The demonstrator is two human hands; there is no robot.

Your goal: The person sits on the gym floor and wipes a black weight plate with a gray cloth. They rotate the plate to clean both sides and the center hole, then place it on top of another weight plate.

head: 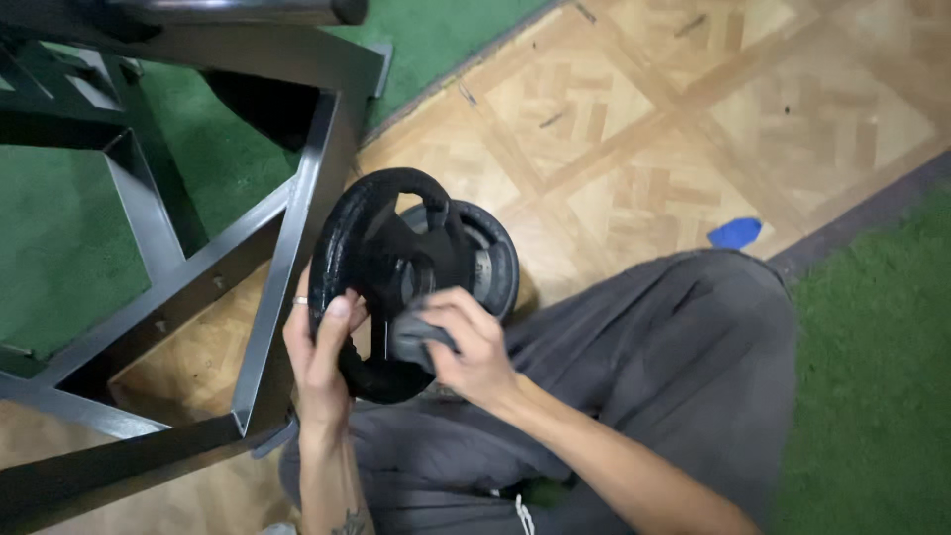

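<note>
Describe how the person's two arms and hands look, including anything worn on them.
Both forearms are bare, with no sleeves, gloves or watch in view. The left hand wears a thin, pale ring on one finger, and a dark tattoo shows on the left forearm at the picture's bottom edge. The right hand shows no ring or marking.

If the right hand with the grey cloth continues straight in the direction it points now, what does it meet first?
The right hand points left into the front weight plate, and its grey cloth already seems pressed against it near the hub. So the plate comes first; depth is hard to judge.
</note>
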